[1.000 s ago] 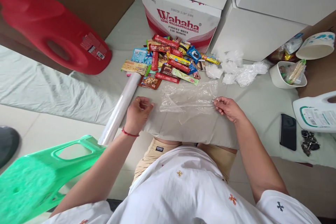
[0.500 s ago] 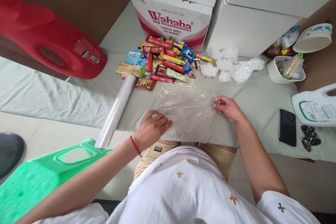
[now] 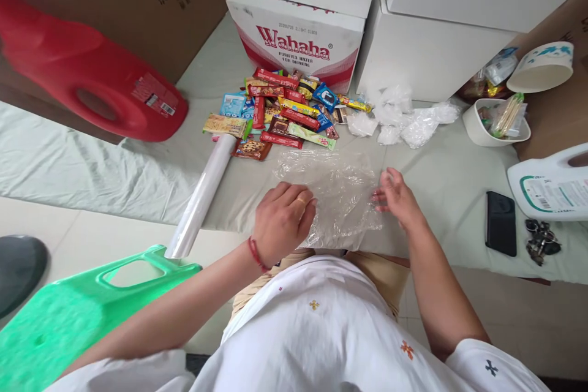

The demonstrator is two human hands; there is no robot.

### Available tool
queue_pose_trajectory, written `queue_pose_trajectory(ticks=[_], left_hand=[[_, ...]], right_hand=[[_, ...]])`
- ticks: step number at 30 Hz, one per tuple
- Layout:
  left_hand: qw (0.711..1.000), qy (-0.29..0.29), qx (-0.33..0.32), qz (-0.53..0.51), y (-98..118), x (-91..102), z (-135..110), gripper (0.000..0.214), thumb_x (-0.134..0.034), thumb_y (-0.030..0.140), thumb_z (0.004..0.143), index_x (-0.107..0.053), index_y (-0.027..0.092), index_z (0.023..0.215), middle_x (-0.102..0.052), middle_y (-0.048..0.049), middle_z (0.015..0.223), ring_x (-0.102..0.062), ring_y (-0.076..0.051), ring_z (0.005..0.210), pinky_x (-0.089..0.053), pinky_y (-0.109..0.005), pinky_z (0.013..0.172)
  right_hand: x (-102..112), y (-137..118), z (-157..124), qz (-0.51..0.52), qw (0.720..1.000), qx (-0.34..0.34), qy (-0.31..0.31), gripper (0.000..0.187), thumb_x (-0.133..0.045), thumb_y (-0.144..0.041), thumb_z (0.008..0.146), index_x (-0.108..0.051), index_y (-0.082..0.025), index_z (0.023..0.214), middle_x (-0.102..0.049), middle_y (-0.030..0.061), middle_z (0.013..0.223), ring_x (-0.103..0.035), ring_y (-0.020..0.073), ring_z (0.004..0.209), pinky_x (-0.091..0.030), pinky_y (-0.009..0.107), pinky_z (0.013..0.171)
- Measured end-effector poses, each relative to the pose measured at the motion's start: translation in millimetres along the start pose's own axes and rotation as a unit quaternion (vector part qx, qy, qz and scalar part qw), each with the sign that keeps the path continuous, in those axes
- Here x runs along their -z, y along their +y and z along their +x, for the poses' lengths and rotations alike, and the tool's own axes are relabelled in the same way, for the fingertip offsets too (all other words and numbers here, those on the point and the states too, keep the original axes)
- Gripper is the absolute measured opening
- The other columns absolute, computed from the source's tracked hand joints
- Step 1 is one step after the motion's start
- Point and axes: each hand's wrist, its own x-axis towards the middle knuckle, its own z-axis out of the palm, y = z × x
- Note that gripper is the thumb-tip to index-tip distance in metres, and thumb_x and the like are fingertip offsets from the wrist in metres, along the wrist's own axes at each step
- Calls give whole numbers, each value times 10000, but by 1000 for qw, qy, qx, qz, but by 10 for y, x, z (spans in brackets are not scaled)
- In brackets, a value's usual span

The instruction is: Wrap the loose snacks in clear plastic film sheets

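A crinkled clear plastic sheet lies on the pale green cloth in front of me. My left hand, with a ring and a red string bracelet, is over its left edge. Those fingers are curled down and close together; their tips are hidden, so what they hold, if anything, does not show. At the sheet's right edge is my right hand, its fingers apart. Beyond the sheet lies a pile of wrapped snack bars. A roll of clear plastic rests to the left of my left hand.
White crumpled plastic bundles lie behind on the right. A Wahaha carton stands at the back. Left are a red jug and a green plastic stool. A white tub, phone, keys and white jug sit right.
My left hand has moved right and slightly up, over the sheet's edge. My right hand's pinch at the sheet's edge has loosened, and its fingers have spread. The sheet lies flatter.
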Motion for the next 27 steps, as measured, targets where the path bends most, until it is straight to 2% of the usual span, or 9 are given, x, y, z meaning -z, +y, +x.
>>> queue_pose_trajectory(ticks=[2,5,9,13,15,16,19,22,27], left_hand=[[999,-29,13,16,-81,-283,112,350,-468,365,1040,-720,188,1207,-727,-129,1338,-634,-320,1253,-466,-487,1032],[994,-75,59,53,-306,-627,141,482,-382,384,1061,-608,189,1439,-549,-137,1575,-493,-330,1459,-305,-587,1211],[983,-114,107,93,-529,-798,11,589,-299,430,1073,-436,196,1595,-370,-152,1688,-380,-330,1548,-165,-681,1248],[982,-141,73,98,-537,-818,-89,644,-303,513,1066,-360,225,1639,-267,-132,1730,-269,-335,1600,-54,-720,1253],[982,-153,57,93,-523,-820,-87,642,-321,524,1060,-353,258,1643,-258,-115,1736,-247,-338,1608,-25,-723,1254],[982,-157,48,90,-524,-819,-77,640,-330,525,1057,-350,271,1644,-254,-109,1738,-241,-343,1610,-17,-724,1254],[982,-163,28,90,-576,-801,-30,663,-356,546,1048,-334,273,1651,-240,-114,1742,-239,-363,1608,-7,-738,1247],[981,-157,42,106,-684,-766,11,728,-350,589,1038,-292,223,1665,-230,-146,1738,-249,-375,1603,-9,-746,1243],[977,-164,68,120,-806,-716,32,806,-288,637,1034,-243,149,1674,-181,-173,1740,-201,-348,1621,-11,-719,1259]], right_hand=[[-42,84,-152,-42,998,13,-43,956,-786,-548,808,-347,-229,1594,-692,23,841,-694,215,683,-554,323,573],[-22,306,-368,-58,996,37,-65,837,-727,-456,839,-373,-238,1565,-635,-45,788,-632,163,613,-539,312,607],[201,591,-623,-119,990,28,-65,685,-674,-456,861,-487,-206,1471,-646,-31,807,-619,166,638,-540,325,633],[305,464,-687,-281,952,103,65,472,-573,-475,964,-618,-192,1339,-722,78,980,-685,234,824,-569,412,791],[172,259,-590,-326,915,208,113,427,-481,-466,1033,-647,-196,1319,-722,135,1156,-682,276,1028,-565,445,904],[61,155,-509,-342,895,269,97,434,-448,-455,1056,-644,-196,1343,-703,148,1256,-652,288,1150,-546,456,984],[-321,-41,-172,-397,824,403,-33,499,-410,-446,1083,-568,-180,1475,-546,137,1554,-455,291,1459,-383,491,1216],[-499,-8,200,-471,791,382,-75,525,-377,-431,1091,-512,-195,1541,-413,101,1669,-315,320,1561,-242,585,1273],[-189,61,586,-513,804,292,66,532,-370,-398,1077,-559,-117,1488,-502,179,1588,-420,360,1462,-318,576,1210]])
